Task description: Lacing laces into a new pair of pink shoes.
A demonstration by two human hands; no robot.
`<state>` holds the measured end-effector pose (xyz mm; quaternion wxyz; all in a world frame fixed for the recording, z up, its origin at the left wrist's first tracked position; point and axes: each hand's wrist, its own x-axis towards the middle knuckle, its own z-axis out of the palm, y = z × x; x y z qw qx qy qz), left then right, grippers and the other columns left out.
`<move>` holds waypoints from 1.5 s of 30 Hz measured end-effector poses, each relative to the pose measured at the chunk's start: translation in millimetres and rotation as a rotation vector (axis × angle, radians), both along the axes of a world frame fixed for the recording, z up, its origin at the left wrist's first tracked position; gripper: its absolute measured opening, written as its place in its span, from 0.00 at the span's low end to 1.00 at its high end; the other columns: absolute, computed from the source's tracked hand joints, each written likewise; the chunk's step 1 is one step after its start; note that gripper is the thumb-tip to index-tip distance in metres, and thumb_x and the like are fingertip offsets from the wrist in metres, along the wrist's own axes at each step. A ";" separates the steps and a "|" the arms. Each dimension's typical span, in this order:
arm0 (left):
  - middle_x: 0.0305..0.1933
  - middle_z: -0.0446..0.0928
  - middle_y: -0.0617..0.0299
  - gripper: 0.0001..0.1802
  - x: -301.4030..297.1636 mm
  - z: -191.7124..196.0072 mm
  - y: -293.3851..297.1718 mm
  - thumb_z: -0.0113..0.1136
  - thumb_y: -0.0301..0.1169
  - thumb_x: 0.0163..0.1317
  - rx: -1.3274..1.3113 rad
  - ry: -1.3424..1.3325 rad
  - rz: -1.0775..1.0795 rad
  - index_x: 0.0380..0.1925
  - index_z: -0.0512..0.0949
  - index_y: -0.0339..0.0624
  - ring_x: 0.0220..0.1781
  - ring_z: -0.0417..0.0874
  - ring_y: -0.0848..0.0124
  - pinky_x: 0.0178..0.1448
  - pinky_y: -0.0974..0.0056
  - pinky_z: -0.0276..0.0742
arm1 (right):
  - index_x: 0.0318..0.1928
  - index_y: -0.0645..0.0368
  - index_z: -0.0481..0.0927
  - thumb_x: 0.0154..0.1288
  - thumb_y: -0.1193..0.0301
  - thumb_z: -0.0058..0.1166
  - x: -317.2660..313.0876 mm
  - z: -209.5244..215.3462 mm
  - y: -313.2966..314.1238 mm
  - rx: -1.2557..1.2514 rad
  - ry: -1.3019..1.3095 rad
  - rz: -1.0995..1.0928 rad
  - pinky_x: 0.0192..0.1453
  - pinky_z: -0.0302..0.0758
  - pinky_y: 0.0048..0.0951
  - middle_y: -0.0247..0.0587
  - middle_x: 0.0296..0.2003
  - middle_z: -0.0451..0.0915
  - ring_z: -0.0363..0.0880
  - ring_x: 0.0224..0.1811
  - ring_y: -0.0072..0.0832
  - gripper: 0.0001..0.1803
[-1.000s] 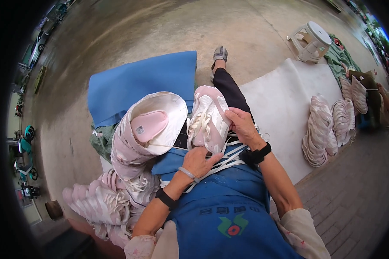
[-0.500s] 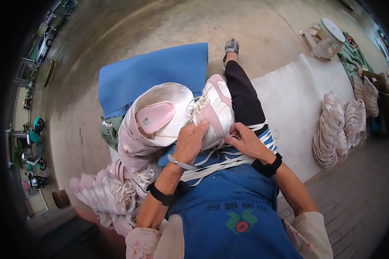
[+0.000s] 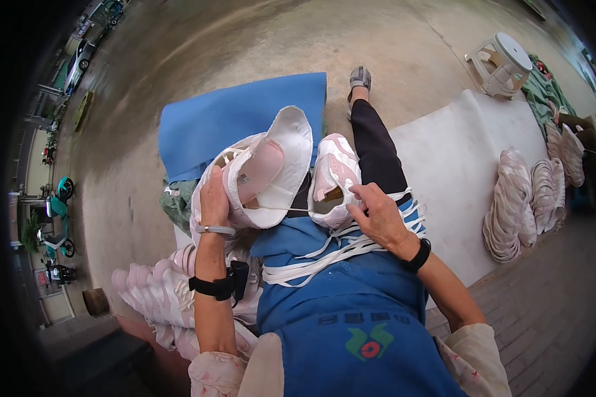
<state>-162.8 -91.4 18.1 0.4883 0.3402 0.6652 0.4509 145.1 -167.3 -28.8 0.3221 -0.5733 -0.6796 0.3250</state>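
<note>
My left hand (image 3: 214,198) is wrapped round the near-left side of a curled bundle of pink and white shoe uppers (image 3: 297,142), whose pale inner side and a pink tongue show. To its right, a single pink and white shoe upper (image 3: 338,162) rests on my lap with its opening toward me. The thumb and forefinger of my right hand (image 3: 383,220) grip the right edge of its opening. A thin white cord (image 3: 290,209) stretches between the bundle and the single upper. Loose white shoelaces (image 3: 311,267) lie across my blue apron (image 3: 338,298).
More stacked uppers (image 3: 155,291) lie at my left. A blue sheet (image 3: 245,119) is beyond the bundle. On the right, further stacks of uppers (image 3: 508,205) lie on a white sheet (image 3: 437,159), with a white plastic stool (image 3: 503,63) behind.
My left hand has left the single upper and moved left to the bundle, which is now tilted and more opened out. The single upper has turned and come down nearer my lap.
</note>
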 end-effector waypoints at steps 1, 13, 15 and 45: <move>0.41 0.78 0.56 0.24 0.7 2.3 -0.2 0.43 0.45 0.71 0.018 0.101 -0.073 0.44 0.77 0.32 0.40 0.78 0.70 0.44 0.65 0.74 | 0.48 0.63 0.76 0.59 0.74 0.57 -4.9 9.4 5.6 0.008 0.006 0.009 0.35 0.74 0.29 0.48 0.37 0.77 0.79 0.29 0.32 0.16; 0.49 0.77 0.46 0.25 -31.9 14.9 14.1 0.60 0.46 0.59 0.542 1.165 -0.064 0.48 0.75 0.37 0.53 0.75 0.51 0.59 0.51 0.66 | 0.63 0.71 0.60 0.59 0.59 0.62 -124.7 35.8 25.3 0.086 0.316 0.343 0.53 0.75 0.37 0.61 0.43 0.78 0.80 0.45 0.50 0.40; 0.52 0.75 0.44 0.30 -37.9 6.7 16.9 0.55 0.51 0.61 0.057 0.805 -0.392 0.50 0.73 0.35 0.55 0.73 0.47 0.59 0.51 0.65 | 0.63 0.66 0.61 0.61 0.64 0.59 -134.6 33.7 22.8 -0.002 0.340 0.341 0.53 0.75 0.39 0.61 0.45 0.77 0.78 0.47 0.55 0.34; 0.40 0.78 0.53 0.10 95.4 37.3 -6.5 0.50 0.19 0.62 0.682 0.741 -0.724 0.43 0.76 0.35 0.42 0.81 0.63 0.49 0.68 0.73 | 0.50 0.66 0.72 0.57 0.63 0.60 6.2 -37.9 43.9 -0.108 -0.108 -0.017 0.48 0.73 0.40 0.55 0.41 0.72 0.74 0.41 0.49 0.24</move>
